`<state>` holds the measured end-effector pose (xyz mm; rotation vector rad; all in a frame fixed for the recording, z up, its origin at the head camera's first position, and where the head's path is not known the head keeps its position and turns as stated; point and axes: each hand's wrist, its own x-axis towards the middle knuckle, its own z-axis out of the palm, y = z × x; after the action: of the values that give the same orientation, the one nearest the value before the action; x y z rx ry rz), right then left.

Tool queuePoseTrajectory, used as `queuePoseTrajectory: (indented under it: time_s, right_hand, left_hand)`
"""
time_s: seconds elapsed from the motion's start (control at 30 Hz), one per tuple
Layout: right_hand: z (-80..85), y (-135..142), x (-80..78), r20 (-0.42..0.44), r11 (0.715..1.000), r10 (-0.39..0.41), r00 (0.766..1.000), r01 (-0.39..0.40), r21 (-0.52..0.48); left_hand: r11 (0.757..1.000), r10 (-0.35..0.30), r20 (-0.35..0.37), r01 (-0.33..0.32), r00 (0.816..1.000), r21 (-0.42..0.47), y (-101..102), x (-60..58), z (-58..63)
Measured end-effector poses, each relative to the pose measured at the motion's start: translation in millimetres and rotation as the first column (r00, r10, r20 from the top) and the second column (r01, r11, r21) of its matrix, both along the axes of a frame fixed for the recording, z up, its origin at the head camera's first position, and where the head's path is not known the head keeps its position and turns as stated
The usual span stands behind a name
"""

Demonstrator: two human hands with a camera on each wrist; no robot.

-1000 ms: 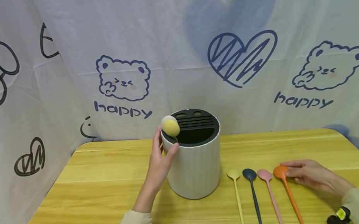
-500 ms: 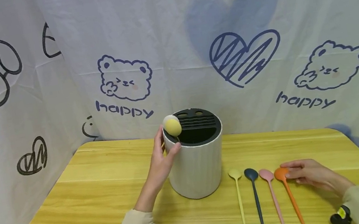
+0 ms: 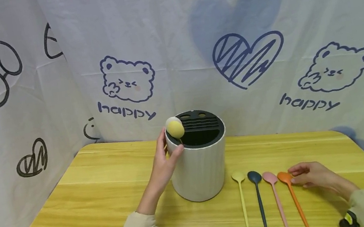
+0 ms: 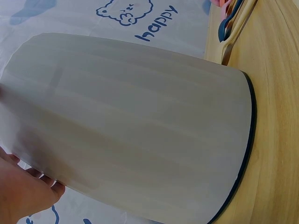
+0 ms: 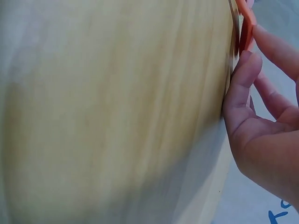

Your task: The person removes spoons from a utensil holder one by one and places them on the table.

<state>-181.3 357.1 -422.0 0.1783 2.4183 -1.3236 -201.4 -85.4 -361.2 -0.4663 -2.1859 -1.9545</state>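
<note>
In the head view my left hand (image 3: 163,168) holds the near left side of a ribbed off-white utensil holder (image 3: 199,174), thumb at the rim and fingers on the far side. By that thumb, a yellow rounded head (image 3: 176,129) overlaps a pale one (image 3: 171,120); a thin stem shows beneath. My right hand (image 3: 315,177) is at the right edge of an orange spoon (image 3: 295,199), its fingers loosely bent around no part of it. The right wrist view shows index finger and thumb apart, close against the orange spoon (image 5: 250,32); exact contact is hard to tell.
Left of the orange spoon lie a pink spoon (image 3: 277,199), a dark blue spoon (image 3: 259,200) and a pale yellow spoon (image 3: 242,199), side by side. The holder has a black slotted lid (image 3: 201,124). Printed cloth (image 3: 176,31) hangs behind the wooden table (image 3: 103,205).
The right fingers have eased off the orange spoon's bowl to its right edge, and the bowl has shifted slightly left. The left hand and the holder stay put.
</note>
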Motion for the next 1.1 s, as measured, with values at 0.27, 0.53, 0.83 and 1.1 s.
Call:
queuePoseTrajectory:
  time_s: [0.27,0.53,0.83,1.1]
  right_hand:
    - [0.8,3,2.8,0.027,0.993,-0.022,0.999,0.025,-0.114]
    - [10.8,3,0.7,-0.051,0.991,-0.048,0.998,0.041,-0.131]
    - [29.5,-24,2.7,-0.180,0.973,-0.036,0.983,-0.007,-0.232]
    - [61.7,-66,2.7,-0.226,0.927,-0.065,0.972,-0.025,-0.374]
  left_hand:
    - [1.000,0.004,0.016,-0.004,1.000,-0.007,2,1.0,-1.2]
    - [1.000,-0.005,0.018,0.005,1.000,-0.004,4,2.3,0.6]
    - [1.000,-0.009,0.018,0.009,1.000,-0.002,4,1.4,1.3]
    - [1.000,0.002,0.025,-0.001,1.000,-0.007,2,1.2,3.2]
